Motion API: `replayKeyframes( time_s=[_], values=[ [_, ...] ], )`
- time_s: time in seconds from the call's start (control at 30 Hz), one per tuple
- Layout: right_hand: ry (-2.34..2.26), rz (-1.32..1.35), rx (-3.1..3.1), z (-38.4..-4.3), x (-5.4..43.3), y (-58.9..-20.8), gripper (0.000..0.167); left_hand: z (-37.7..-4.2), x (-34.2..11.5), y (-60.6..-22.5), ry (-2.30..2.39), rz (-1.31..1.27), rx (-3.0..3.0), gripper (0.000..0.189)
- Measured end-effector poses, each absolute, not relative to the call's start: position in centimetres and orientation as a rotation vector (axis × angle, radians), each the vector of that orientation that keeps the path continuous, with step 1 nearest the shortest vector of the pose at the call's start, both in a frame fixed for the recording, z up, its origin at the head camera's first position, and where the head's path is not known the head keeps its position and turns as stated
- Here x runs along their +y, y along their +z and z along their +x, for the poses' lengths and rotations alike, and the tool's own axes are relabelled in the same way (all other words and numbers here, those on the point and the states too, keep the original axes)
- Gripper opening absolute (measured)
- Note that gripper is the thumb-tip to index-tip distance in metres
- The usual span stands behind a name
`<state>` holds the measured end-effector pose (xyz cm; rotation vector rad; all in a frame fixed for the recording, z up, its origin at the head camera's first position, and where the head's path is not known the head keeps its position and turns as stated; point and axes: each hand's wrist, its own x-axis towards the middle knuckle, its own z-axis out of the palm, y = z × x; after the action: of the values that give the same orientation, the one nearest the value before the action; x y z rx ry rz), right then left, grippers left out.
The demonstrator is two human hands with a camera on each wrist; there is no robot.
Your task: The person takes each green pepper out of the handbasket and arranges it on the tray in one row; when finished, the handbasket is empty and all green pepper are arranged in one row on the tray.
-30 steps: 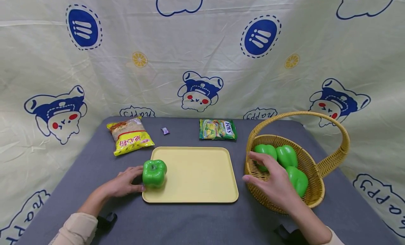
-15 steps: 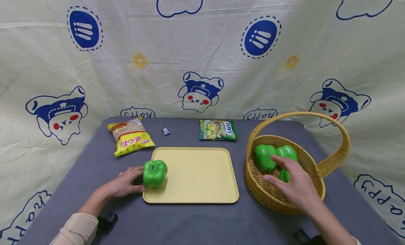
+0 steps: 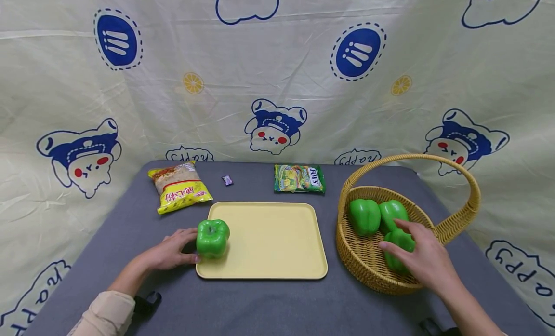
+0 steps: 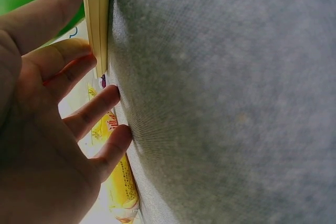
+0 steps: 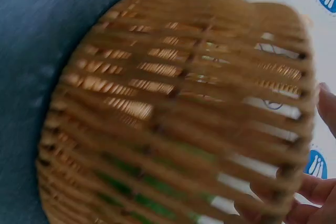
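Observation:
A green bell pepper (image 3: 212, 238) sits upright on the left end of a pale yellow tray (image 3: 277, 244). My left hand (image 3: 171, 249) rests at the tray's left edge beside this pepper; in the left wrist view its spread fingers touch the tray's side (image 4: 98, 24) and the tablecloth. Over a wicker basket (image 3: 347, 254) on the right, my right hand (image 3: 427, 256) reaches in with thumb and fingers apart around the nearest bell pepper (image 3: 393, 262). Contact with it is unclear. Two more bell peppers, one left (image 3: 365, 217) and one behind (image 3: 392, 212), lie inside.
The basket's tall arched handle (image 3: 412, 156) rises above the right hand. Along the back of the grey table (image 3: 260, 307) lie a yellow snack bag (image 3: 179, 187), a small purple packet (image 3: 227, 180) and a green packet (image 3: 299, 178). A printed curtain hangs behind.
My right hand has moved rightward across the basket, from above its left rim to the nearest pepper. The left hand and the tray have stayed in place.

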<state>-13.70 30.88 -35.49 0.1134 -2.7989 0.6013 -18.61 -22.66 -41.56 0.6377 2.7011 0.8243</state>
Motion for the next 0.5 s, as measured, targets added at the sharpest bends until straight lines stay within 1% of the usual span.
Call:
replayKeyframes(
  time_s=[0.2, 0.5],
  values=[
    [0.576, 0.075, -2.822, -14.1, 31.8, -36.0, 0.075, -18.7, -22.7, -41.6, 0.826, 0.633, 2.696, 0.071],
    [0.546, 0.081, -2.816, -14.4, 33.1, -36.7, 0.073, -18.8, -22.7, -41.8, 0.825, 0.626, 2.696, 0.071]
  ],
)
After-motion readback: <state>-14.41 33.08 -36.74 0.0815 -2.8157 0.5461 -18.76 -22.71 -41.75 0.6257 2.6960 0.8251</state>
